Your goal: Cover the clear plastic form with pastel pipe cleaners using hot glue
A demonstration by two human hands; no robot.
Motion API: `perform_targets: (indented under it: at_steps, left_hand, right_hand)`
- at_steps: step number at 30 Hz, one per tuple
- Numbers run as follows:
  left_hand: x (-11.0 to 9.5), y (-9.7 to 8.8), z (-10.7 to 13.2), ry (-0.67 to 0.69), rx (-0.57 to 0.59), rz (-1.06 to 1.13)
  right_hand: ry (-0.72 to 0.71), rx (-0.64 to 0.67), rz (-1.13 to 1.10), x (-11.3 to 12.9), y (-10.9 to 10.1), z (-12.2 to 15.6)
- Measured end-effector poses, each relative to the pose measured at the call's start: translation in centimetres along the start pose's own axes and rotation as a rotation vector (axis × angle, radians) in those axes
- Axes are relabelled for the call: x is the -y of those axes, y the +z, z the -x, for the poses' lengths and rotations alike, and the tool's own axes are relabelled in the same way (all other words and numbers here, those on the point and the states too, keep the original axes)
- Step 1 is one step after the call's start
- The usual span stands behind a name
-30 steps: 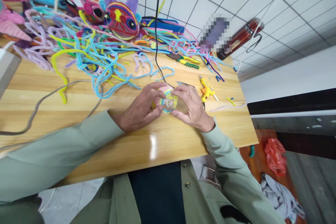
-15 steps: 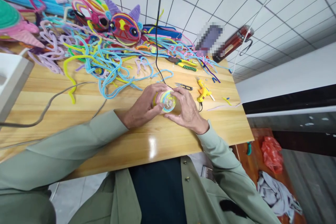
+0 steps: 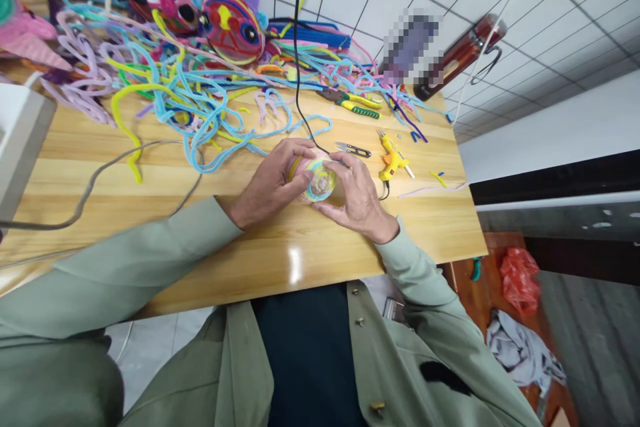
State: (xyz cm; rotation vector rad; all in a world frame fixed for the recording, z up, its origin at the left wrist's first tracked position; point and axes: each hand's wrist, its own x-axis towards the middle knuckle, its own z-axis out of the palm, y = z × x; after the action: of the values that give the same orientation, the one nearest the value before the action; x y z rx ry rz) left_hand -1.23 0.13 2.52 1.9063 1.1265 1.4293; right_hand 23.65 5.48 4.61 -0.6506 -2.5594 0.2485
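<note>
Both hands meet over the middle of the wooden surface [image 3: 150,180], closed around a small round coil of pipe cleaners [image 3: 320,181] in pink, yellow and light blue. The left hand [image 3: 273,185] wraps it from the left with its fingers curled over the top rim, and the right hand [image 3: 356,199] clamps it from the right, thumb and fingers pressed against its edge, so the coil sits between the two palms just above the wood. Just beyond the right hand lie a small pair of snips [image 3: 353,149] and a yellow glue gun [image 3: 393,163], near each other but apart. A black cable [image 3: 296,67] runs down from the top of the view toward the hands. Farther back, a tangle of loose pipe cleaners [image 3: 200,107] in blue, yellow and lilac spreads across the surface, with green-handled pliers [image 3: 356,105] at its right edge and two colourful round mask-like figures [image 3: 233,27] behind it.
</note>
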Motion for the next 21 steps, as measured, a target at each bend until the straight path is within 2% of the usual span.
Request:
perform_targets:
  at_steps: [21]
  left_hand:
    - [1.4, 0.4, 0.5, 0.042, 0.019, -0.01]
  right_hand:
    - [0.016, -0.04, -0.014, -0.4, 0.7, -0.1]
